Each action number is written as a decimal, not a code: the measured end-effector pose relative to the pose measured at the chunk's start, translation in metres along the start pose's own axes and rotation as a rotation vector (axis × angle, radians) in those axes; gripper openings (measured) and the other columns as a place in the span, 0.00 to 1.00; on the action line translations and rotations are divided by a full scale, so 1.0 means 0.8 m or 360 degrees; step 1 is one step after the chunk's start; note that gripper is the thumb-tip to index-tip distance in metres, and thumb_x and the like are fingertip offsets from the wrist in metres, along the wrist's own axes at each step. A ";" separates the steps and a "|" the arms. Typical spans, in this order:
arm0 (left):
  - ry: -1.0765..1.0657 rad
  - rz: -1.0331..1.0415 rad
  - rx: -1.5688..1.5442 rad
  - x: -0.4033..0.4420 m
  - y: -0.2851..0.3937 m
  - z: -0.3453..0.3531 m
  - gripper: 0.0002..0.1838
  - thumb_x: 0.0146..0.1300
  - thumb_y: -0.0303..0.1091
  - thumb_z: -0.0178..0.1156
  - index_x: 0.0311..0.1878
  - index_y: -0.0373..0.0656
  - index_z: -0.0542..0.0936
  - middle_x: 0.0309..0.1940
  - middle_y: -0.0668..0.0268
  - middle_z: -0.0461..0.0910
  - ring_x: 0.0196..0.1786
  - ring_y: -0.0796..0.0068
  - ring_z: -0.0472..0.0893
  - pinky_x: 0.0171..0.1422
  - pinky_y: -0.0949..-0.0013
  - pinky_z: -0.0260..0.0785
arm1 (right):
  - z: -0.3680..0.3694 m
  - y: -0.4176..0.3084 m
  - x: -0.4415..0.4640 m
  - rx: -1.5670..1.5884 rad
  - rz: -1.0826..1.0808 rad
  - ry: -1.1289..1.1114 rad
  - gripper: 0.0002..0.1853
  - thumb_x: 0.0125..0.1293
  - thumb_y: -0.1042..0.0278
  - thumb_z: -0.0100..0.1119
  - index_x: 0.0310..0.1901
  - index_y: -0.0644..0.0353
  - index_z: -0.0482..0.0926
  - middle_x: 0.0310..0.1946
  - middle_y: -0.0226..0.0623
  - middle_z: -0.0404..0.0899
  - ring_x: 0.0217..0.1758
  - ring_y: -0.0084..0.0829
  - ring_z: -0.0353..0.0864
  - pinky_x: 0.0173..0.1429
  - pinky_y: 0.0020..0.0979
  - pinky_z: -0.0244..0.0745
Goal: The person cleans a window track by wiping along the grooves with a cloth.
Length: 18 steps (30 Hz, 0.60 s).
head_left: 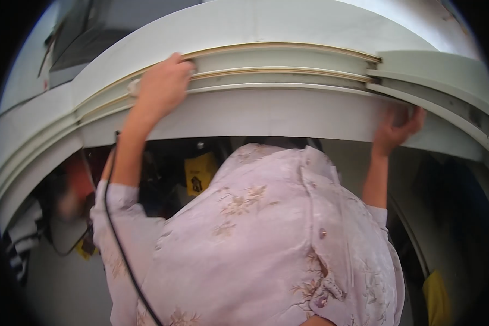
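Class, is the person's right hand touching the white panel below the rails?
Cannot tell. The head view shows the right hand overlapping the white panel, but blur leaves neither contact nor gap plain.

The white double-grooved rail (282, 58), its ridges edged in yellowish brown, runs crosswise under my left hand (168, 81) and rightward to a dark-marked joint, farther out than my blurred right hand (399, 127). A small whitish piece (133, 88), too unclear to identify, shows at my left hand's outer side.
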<state>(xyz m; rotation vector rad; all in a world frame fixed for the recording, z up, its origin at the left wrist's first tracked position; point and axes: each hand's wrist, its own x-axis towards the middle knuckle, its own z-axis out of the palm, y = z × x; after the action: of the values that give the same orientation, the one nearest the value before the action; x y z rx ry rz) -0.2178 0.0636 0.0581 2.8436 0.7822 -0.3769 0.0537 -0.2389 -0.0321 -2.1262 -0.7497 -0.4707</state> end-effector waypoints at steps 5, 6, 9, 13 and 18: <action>0.0525 0.0684 -0.0334 0.064 0.108 0.047 0.08 0.49 0.27 0.49 0.33 0.39 0.76 0.34 0.54 0.74 0.39 0.58 0.75 0.44 0.63 0.68 | 0.004 0.010 0.002 0.0071 -0.0043 -0.0004 0.33 0.51 0.76 0.61 0.59 0.58 0.59 0.59 0.45 0.54 0.58 0.39 0.62 0.52 0.34 0.69; 0.0420 0.0625 -0.0269 0.076 0.133 0.045 0.06 0.48 0.29 0.50 0.27 0.41 0.76 0.32 0.58 0.75 0.37 0.60 0.75 0.42 0.63 0.69 | 0.003 0.013 -0.001 0.0127 -0.0039 -0.0007 0.33 0.51 0.76 0.61 0.59 0.58 0.59 0.59 0.45 0.54 0.58 0.39 0.62 0.52 0.34 0.69; 0.0555 0.0410 -0.0338 0.065 0.128 0.052 0.07 0.48 0.32 0.51 0.26 0.44 0.78 0.31 0.62 0.75 0.36 0.62 0.74 0.41 0.64 0.69 | 0.001 0.011 0.002 0.0117 -0.0014 -0.0025 0.32 0.51 0.77 0.60 0.59 0.56 0.60 0.59 0.44 0.54 0.57 0.38 0.65 0.52 0.33 0.69; 0.0736 -0.0213 -0.0178 0.009 0.026 0.065 0.09 0.51 0.33 0.49 0.26 0.47 0.80 0.33 0.66 0.75 0.35 0.63 0.75 0.42 0.63 0.69 | 0.005 0.005 0.006 0.0061 -0.0023 0.0001 0.31 0.52 0.76 0.60 0.59 0.55 0.60 0.59 0.43 0.55 0.56 0.37 0.66 0.52 0.33 0.69; 0.0718 -0.0802 -0.0266 -0.038 -0.082 0.061 0.11 0.52 0.37 0.48 0.28 0.48 0.81 0.34 0.65 0.76 0.38 0.63 0.75 0.43 0.64 0.68 | 0.002 -0.002 0.007 0.0022 -0.0029 -0.0014 0.30 0.54 0.72 0.60 0.59 0.54 0.61 0.59 0.42 0.54 0.57 0.37 0.66 0.54 0.34 0.68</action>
<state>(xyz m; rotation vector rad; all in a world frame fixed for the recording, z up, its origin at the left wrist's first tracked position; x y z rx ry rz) -0.2873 0.0936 0.0138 2.5671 1.5384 0.2789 0.0569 -0.2352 -0.0293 -2.1113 -0.7762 -0.4645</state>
